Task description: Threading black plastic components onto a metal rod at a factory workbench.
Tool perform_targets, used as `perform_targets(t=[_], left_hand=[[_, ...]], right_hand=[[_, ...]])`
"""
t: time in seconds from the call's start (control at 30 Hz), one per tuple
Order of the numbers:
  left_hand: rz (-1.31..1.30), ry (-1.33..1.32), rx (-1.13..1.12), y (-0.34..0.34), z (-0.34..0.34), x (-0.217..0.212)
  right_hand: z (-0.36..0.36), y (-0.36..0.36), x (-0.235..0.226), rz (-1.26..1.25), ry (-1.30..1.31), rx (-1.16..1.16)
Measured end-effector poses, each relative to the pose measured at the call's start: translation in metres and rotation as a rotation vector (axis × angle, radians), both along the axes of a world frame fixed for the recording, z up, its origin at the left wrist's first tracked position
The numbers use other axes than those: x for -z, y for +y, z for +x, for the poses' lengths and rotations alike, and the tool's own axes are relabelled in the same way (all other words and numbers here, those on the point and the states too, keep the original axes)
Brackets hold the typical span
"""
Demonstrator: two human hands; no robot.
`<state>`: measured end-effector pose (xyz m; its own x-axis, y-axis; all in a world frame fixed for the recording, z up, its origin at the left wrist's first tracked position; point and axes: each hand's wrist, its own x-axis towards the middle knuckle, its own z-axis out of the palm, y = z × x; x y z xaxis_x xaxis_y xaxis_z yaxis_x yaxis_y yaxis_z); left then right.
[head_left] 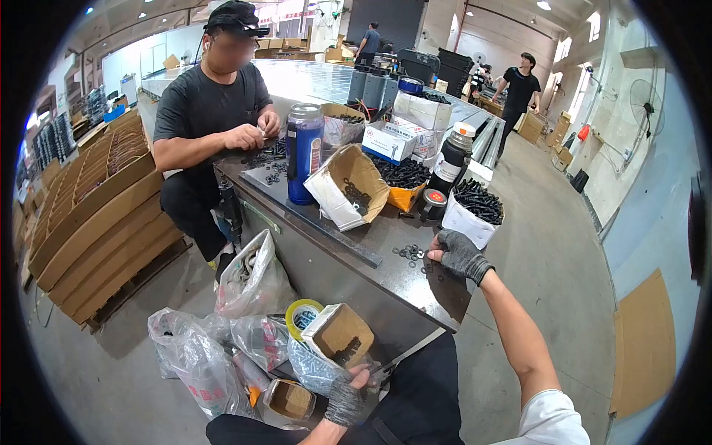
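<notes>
My right hand [461, 254], in a grey fingerless glove, rests on the table's right end with thumb and fingers drawn together. At its fingertips lies a loose group of small dark washers [408, 253]; one pale ring touches or nearly touches them. Whether a washer is pinched cannot be made out. Low down by my lap, my left hand [347, 397], gloved alike, has thumb and fingers closed beside an open cardboard box [339, 331] with dark small parts in it. What the left fingers hold is hidden. A white box of black bolts [477, 204] stands beyond my right hand.
A tilted carton [337, 185], a blue bottle [303, 152], a black thermos [450, 159] and its lid [432, 205] stand on the table [404, 285]. Plastic bags [196, 363] and yellow tape [300, 315] lie below. Across the corner, a co-worker [215, 111] handles small parts.
</notes>
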<state>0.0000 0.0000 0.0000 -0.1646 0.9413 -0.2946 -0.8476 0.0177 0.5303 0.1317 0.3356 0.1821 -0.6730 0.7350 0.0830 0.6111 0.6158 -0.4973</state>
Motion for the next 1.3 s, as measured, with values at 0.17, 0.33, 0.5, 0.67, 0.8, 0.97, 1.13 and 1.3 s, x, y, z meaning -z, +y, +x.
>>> perform_targets(t=[0.17, 0.33, 0.5, 0.67, 0.8, 0.97, 1.13, 1.3], left_hand=[[-0.035, 0.023, -0.006, 0.002, -0.004, 0.008], [-0.050, 0.017, -0.029, 0.001, 0.000, 0.007], [-0.058, 0.042, -0.010, 0.005, -0.002, 0.006], [0.058, -0.032, -0.035, 0.004, 0.004, 0.008], [0.054, -0.073, -0.086, -0.006, -0.001, -0.040], [0.073, 0.098, -0.075, -0.004, 0.000, -0.058], [0.072, 0.202, -0.093, -0.005, -0.002, -0.039], [0.000, 0.299, -0.174, -0.004, -0.002, -0.016]], right_hand=[[-0.013, -0.008, -0.014, -0.058, 0.126, -0.126], [-0.018, -0.002, -0.007, -0.036, 0.045, -0.171], [-0.016, -0.002, -0.014, -0.074, 0.047, -0.116], [-0.001, -0.023, -0.039, -0.121, 0.216, -0.179], [-0.012, -0.094, -0.044, -0.305, 0.296, -0.416], [0.004, -0.188, 0.002, -0.442, 0.239, -0.587], [0.000, -0.204, 0.068, -0.543, 0.402, -0.441], [0.004, -0.205, 0.086, -0.803, 0.433, -0.324]])
